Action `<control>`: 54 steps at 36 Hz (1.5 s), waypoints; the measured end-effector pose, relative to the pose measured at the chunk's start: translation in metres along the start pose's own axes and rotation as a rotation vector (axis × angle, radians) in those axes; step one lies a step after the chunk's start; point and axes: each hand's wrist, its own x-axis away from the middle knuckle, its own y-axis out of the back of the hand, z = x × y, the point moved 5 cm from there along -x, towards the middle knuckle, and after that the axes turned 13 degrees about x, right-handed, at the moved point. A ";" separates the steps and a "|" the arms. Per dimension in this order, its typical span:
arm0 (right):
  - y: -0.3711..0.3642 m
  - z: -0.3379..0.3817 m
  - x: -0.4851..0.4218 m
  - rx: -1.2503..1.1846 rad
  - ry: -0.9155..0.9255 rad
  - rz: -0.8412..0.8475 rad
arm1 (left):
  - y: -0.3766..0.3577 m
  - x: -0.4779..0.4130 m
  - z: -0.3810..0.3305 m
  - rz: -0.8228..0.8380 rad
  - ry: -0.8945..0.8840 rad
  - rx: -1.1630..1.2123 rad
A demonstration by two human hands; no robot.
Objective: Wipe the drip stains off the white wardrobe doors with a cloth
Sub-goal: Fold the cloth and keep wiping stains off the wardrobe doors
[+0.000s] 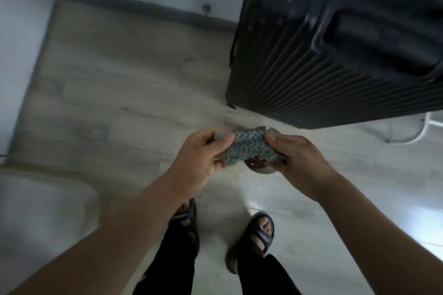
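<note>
Gripping a nubby speckled cloth [244,148], both hands.

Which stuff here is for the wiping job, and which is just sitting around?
For the job: cloth, gripped by the left hand and right hand; maybe the bowl below it.
Just lying about: dark suitcase, door stopper by the wall, sandals on the feet.
</note>
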 end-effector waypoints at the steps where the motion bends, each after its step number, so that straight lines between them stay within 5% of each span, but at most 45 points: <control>1: -0.009 0.008 0.012 -0.048 0.011 -0.002 | -0.007 0.017 -0.006 -0.024 0.006 0.031; 7: -0.080 0.180 0.132 0.093 0.081 -0.061 | -0.053 0.158 -0.146 -0.152 -0.173 -0.119; 12: -0.131 0.289 0.225 0.230 0.261 0.065 | -0.085 0.272 -0.232 -0.166 -0.389 -0.157; 21: -0.183 0.364 0.329 0.549 0.537 0.376 | -0.119 0.452 -0.256 -0.266 -0.789 -0.077; 29: -0.227 0.333 0.434 0.990 0.805 0.813 | -0.158 0.595 -0.163 -0.554 -0.938 0.004; 34: -0.266 0.292 0.507 1.198 0.916 1.043 | -0.174 0.658 -0.118 -0.722 -0.936 -0.186; 40: -0.291 0.244 0.565 1.236 0.821 1.320 | -0.182 0.722 -0.068 -0.934 -1.008 -0.536; 49: -0.342 0.144 0.640 1.179 0.820 1.467 | -0.152 0.797 0.038 -1.317 -1.268 -0.011; 54: -0.376 0.083 0.688 1.077 0.856 1.386 | -0.130 0.848 0.100 -1.536 -1.278 0.303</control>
